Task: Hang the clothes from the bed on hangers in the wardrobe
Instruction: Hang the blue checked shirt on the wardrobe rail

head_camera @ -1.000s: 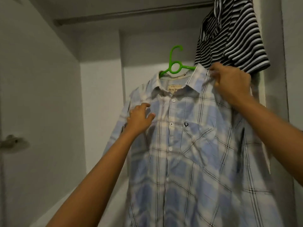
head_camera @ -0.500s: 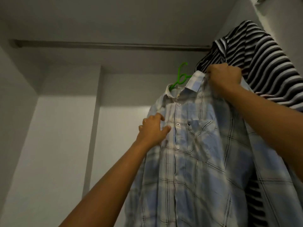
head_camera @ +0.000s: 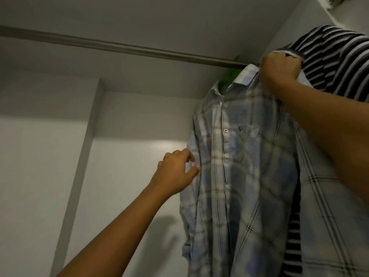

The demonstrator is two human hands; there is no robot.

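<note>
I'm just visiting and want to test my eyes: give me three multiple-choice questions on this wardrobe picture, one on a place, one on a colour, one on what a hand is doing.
1. The striped shirt hangs: A) left of the plaid shirt B) folded on a shelf C) right of the plaid shirt
2. The hanger is: A) red B) green C) black
3. The right hand: A) grips the plaid shirt's top B) hangs idle C) holds a bag

Answers: 1 C, stripes show past the plaid shirt's right side. 2 B, green shows above the plaid shirt. 3 A, its fingers curl round the fabric.
</note>
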